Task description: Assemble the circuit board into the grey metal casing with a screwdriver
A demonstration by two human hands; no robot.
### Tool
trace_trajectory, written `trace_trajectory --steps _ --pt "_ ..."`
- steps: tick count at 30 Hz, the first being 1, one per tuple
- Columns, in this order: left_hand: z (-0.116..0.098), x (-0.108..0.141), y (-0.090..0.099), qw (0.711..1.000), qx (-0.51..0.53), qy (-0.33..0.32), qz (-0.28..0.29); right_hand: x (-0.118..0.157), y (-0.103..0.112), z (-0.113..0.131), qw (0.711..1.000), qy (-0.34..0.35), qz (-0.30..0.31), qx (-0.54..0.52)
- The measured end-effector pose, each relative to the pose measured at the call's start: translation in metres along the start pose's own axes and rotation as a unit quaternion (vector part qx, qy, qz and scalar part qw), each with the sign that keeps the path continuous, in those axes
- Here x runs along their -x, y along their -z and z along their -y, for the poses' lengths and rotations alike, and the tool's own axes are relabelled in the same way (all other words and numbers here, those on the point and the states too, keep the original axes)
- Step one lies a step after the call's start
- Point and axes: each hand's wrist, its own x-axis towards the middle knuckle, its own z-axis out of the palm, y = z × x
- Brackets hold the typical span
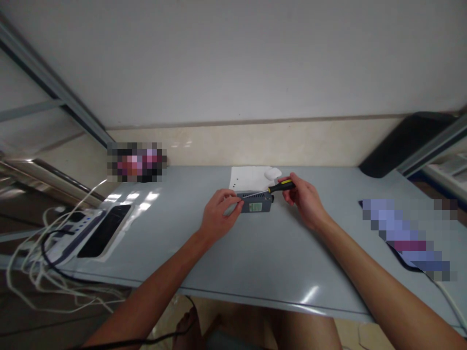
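Observation:
A small dark grey box with vent slots and a pale green label lies on the grey table. My left hand grips its left end, fingertips close to the tip of a screwdriver. The screwdriver has a black and yellow handle, and its thin shaft slants across the top of the box towards those fingers. Around the handle, the fingers of my right hand are closed. Whether the tip sits on a screw is hidden by my left fingers.
Behind the box lies a white paper sheet with several small dark bits and a white rounded object. At left are a phone, a power strip and tangled cables. A black cylinder leans at right.

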Motion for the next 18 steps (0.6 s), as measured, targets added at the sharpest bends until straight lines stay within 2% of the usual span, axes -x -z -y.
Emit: trace_trajectory --steps 7,13,18 --pt "0.001 0.001 0.003 0.997 -0.058 -0.043 0.028 -0.002 0.002 -0.001 0.999 0.009 -0.026 -0.027" --pt "0.001 0.002 0.004 0.999 -0.032 -0.014 0.038 -0.005 0.004 -0.007 0.997 0.041 -0.061 0.006" --pt "0.001 0.000 0.004 0.999 0.010 -0.003 0.044 -0.007 -0.002 -0.012 0.996 0.038 -0.014 0.077"
